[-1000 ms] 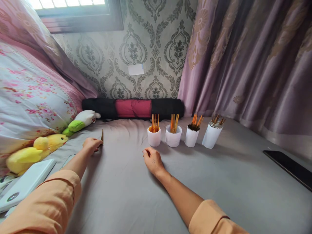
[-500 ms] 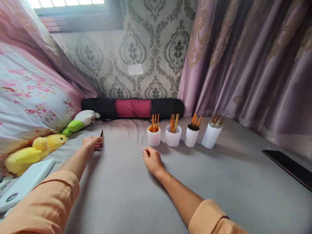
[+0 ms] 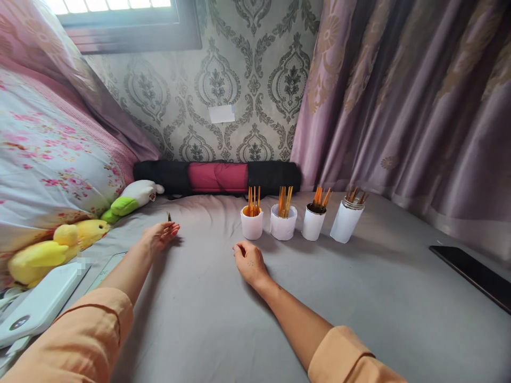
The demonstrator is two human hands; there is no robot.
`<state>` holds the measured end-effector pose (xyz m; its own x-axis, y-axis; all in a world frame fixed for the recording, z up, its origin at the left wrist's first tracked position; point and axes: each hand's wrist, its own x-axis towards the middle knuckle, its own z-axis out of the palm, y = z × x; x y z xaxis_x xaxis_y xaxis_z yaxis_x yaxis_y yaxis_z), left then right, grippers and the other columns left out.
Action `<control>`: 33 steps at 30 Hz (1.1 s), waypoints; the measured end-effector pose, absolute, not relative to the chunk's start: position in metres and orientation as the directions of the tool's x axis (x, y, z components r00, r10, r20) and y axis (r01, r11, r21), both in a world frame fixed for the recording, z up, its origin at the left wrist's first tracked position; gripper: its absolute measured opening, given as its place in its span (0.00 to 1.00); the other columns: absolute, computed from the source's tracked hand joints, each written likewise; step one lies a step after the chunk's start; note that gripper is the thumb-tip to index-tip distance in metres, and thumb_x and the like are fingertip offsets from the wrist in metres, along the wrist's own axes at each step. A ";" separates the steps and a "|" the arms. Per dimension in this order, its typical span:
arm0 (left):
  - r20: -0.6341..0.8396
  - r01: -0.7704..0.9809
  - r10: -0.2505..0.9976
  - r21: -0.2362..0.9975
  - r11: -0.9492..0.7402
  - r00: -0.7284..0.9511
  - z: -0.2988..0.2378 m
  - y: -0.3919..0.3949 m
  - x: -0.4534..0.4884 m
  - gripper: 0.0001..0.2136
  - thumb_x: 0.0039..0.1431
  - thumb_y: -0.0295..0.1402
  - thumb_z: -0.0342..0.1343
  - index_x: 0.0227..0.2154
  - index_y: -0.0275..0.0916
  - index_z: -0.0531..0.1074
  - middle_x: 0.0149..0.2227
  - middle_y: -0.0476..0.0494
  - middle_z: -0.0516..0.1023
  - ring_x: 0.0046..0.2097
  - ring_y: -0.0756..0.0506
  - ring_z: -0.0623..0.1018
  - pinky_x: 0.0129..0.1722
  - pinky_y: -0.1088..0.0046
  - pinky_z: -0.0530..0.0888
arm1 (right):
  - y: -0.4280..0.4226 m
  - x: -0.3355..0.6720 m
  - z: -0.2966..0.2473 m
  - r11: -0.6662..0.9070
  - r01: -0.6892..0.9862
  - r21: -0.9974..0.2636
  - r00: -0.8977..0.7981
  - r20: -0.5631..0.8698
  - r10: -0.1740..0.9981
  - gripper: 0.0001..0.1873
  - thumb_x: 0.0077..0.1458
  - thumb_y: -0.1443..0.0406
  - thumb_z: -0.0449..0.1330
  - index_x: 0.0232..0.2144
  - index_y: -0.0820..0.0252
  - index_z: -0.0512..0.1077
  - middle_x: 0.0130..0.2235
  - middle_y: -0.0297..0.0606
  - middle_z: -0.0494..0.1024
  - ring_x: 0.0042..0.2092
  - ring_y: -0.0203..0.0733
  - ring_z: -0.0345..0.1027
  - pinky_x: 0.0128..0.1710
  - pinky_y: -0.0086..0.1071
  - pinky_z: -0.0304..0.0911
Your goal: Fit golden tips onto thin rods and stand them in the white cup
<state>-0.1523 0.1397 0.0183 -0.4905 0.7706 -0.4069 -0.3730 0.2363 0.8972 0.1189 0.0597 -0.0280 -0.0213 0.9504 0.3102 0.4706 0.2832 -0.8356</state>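
Note:
My left hand [image 3: 160,235] is above the grey sheet at left centre, its fingers pinched around a small, slim pointed thing [image 3: 169,217]. Only its dark, gold-edged tip shows, so I cannot tell its kind. My right hand [image 3: 250,263] rests on the sheet, fingers loosely curled, with nothing visible in them. Just behind it is a white-wrapped pot [image 3: 252,227] holding thin orange-brown sticks [image 3: 254,201]. To its right stand a second white pot [image 3: 283,227], a narrower white can [image 3: 313,226] and a tilted-looking white-wrapped jar [image 3: 346,221], each with similar sticks.
A black and red roll [image 3: 217,177] lies along the wall. Plush toys [image 3: 85,234] lean by a floral pillow [image 3: 51,165] at left. A white power bank [image 3: 43,303] is near my left forearm. A black phone [image 3: 471,274] lies at far right.
My left hand has moved slightly right and turned, its fingers now more extended, and less of the pointed thing shows. My right hand and the pots have stayed put.

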 end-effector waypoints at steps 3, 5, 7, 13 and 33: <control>-0.413 -0.426 0.784 0.880 0.211 -0.463 0.018 0.135 -0.145 0.05 0.45 0.16 0.49 0.23 0.30 0.66 0.22 0.45 0.70 0.22 0.53 0.72 0.19 0.83 0.71 | 0.060 0.119 -0.029 0.281 0.466 -0.839 -0.020 0.307 0.951 0.12 0.52 0.63 0.49 0.30 0.59 0.71 0.30 0.36 0.75 0.30 0.34 0.65 0.30 0.25 0.56; -0.413 -0.452 0.795 0.869 0.199 -0.444 0.017 0.132 -0.141 0.05 0.46 0.16 0.49 0.23 0.30 0.66 0.23 0.44 0.70 0.22 0.54 0.72 0.20 0.83 0.71 | 0.061 0.119 -0.030 0.278 0.462 -0.842 -0.021 0.303 0.953 0.12 0.52 0.63 0.49 0.30 0.60 0.71 0.30 0.36 0.75 0.31 0.34 0.65 0.30 0.25 0.57; -0.410 -0.470 0.804 0.863 0.188 -0.431 0.015 0.129 -0.139 0.05 0.47 0.16 0.49 0.24 0.30 0.66 0.24 0.43 0.70 0.22 0.54 0.72 0.20 0.84 0.71 | 0.061 0.119 -0.030 0.278 0.459 -0.844 -0.024 0.302 0.953 0.12 0.52 0.63 0.49 0.30 0.59 0.71 0.30 0.36 0.75 0.31 0.34 0.65 0.30 0.24 0.57; -0.379 -0.495 0.842 0.854 0.158 -0.384 0.007 0.122 -0.137 0.07 0.47 0.14 0.48 0.26 0.28 0.68 0.25 0.44 0.70 0.23 0.55 0.72 0.21 0.85 0.72 | 0.060 0.119 -0.030 0.291 0.463 -0.837 -0.021 0.318 0.948 0.12 0.53 0.62 0.49 0.29 0.59 0.71 0.30 0.36 0.75 0.31 0.34 0.65 0.30 0.24 0.56; -0.237 -0.491 0.918 0.870 0.055 -0.317 0.000 0.089 -0.107 0.10 0.47 0.13 0.49 0.29 0.30 0.71 0.28 0.43 0.74 0.27 0.53 0.74 0.26 0.84 0.74 | 0.059 0.120 -0.028 0.295 0.467 -0.834 -0.023 0.322 0.946 0.12 0.52 0.63 0.49 0.29 0.59 0.72 0.30 0.36 0.75 0.31 0.34 0.66 0.30 0.25 0.57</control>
